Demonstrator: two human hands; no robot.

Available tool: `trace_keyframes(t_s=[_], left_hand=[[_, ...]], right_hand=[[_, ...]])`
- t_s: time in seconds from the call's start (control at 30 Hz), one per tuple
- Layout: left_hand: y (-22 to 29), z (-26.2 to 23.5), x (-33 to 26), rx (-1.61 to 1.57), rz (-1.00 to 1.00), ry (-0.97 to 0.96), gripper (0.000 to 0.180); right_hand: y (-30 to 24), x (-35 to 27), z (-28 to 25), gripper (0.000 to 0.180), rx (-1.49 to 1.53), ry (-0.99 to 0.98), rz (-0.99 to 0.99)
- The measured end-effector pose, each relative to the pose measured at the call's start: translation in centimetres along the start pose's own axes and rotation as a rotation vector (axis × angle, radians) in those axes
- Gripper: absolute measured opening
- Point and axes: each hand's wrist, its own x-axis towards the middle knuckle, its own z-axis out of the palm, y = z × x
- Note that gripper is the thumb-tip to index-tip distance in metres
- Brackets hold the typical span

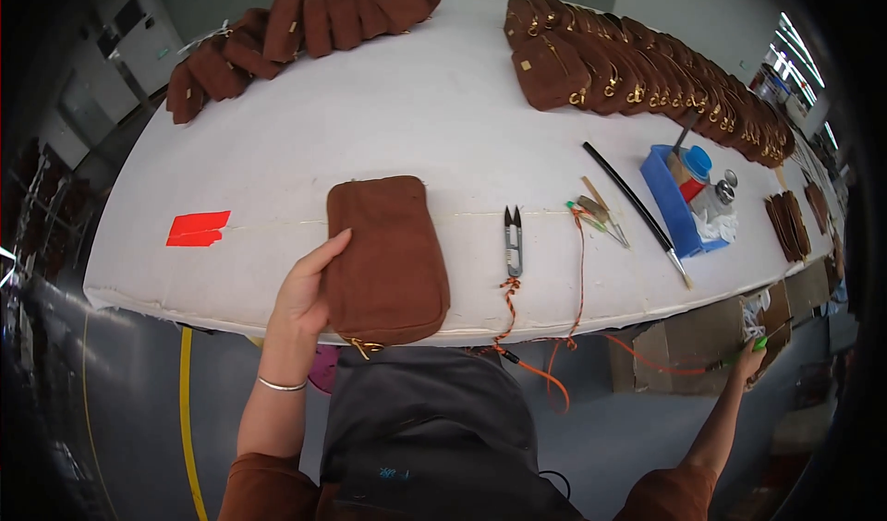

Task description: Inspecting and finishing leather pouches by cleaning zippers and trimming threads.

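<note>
A brown fabric zip pouch [386, 258] lies at the table's near edge, a gold-coloured zipper pull hanging from its lower end. My left hand [309, 285] grips its left side, thumb on top and fingers tucked out of sight underneath. Far to the right, below the tabletop, my right hand [750, 361] is closed around a green-ended tool [759, 344] beside a cardboard box. An orange hose [656, 364] runs toward that hand; what it joins is too small to make out. Thread snips [514, 244] rest on the table right of the pouch, tied to a patterned cord.
Brown pouches [342, 18] lie in a row at the far left; many more [591, 68] with gold fittings are stacked far right. A blue tray [670, 202] holds bottles, near a black brush [633, 207] and small tools [599, 216]. Red tape [198, 229] marks the left. A cardboard box [674, 350] stands below.
</note>
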Motion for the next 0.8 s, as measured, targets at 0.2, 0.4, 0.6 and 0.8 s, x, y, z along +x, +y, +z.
trace_keyframes(t_s=[0.2,0.4,0.6,0.8], left_hand=[[-0.3,0.6,-1.3,0.038,-0.006,-0.015,0.043],[-0.3,-0.4,-1.7,-0.004,-0.019,-0.128,0.044],[0.1,-0.7,-3.2,0.046,0.026,-0.172,0.044],[0.8,-0.5,-5.5,0.098,0.143,-0.201,0.044]], right_hand=[[-3.1,-4.6,3.2,0.068,-0.111,-0.138,0.055],[-1.8,-4.3,1.7,0.067,-0.066,-0.042,-0.086],[-6.6,-7.6,-0.9,0.058,-0.086,0.160,-0.213],[-23.4,-15.9,-9.1,0.039,0.623,-0.061,-0.318]])
